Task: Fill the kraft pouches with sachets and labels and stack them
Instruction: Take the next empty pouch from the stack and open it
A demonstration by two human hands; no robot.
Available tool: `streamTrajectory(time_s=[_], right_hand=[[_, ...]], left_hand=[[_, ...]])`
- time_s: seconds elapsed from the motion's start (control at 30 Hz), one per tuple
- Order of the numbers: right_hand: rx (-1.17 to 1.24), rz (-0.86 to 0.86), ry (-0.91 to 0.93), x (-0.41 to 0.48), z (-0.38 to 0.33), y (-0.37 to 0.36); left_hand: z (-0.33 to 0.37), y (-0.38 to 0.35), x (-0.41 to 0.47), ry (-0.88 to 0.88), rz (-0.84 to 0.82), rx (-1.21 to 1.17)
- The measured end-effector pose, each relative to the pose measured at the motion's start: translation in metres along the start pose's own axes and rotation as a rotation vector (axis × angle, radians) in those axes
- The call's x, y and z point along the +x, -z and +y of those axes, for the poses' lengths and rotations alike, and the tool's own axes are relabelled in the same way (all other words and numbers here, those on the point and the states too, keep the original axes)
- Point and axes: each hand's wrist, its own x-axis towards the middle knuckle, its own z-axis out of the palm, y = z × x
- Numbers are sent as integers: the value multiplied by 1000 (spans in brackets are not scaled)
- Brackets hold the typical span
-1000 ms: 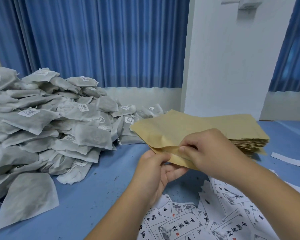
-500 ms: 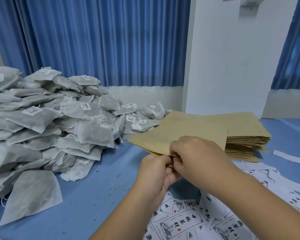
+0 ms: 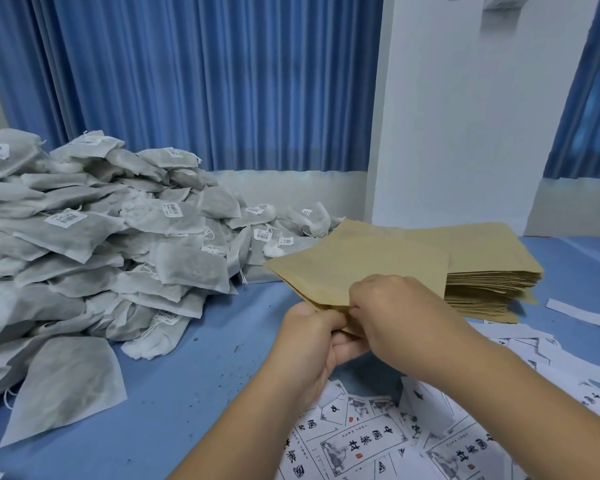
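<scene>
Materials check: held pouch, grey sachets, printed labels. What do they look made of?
Kraft pouch: looks like uncoated tan kraft paper, matte, faint fibre speckle, no gloss; any inner lining is hidden.
Sachets: probably non-woven filter fabric, soft matte grey-white, semi-translucent with darker fill showing through, string ties.
Labels: thin white paper, matte, black print with a red seal.

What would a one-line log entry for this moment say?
pouch: held by both hands | left hand: pinches near edge | right hand: pinches near edge | sachets: piled left

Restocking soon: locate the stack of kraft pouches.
Head view, right of centre: the stack of kraft pouches lies on the blue table behind the right hand, sachet pile to its left.
</scene>
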Motion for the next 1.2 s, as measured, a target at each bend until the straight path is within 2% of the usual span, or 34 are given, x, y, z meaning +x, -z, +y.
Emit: streamTrajectory(time_s=[0.23,0.77,0.87,1.0,1.1,1.2], right_hand=[[83,-9,-33,0,6,5],[333,-8,-100,-3,17,15],[256,50,-37,-4,13,16],[110,94,67,-4,6,14],[134,82,57,-4,10,15],[227,64,78,-8,14,19]], left_hand=[[1,2,-2,-10,-75,-78],[-1,2,-2,36,-112,-130],[-1,-2,-1,5,-20,-64],[-1,-5,-3,-24,96,215],[3,-1,-4,36,24,347],[4,4,-4,42,-31,326]])
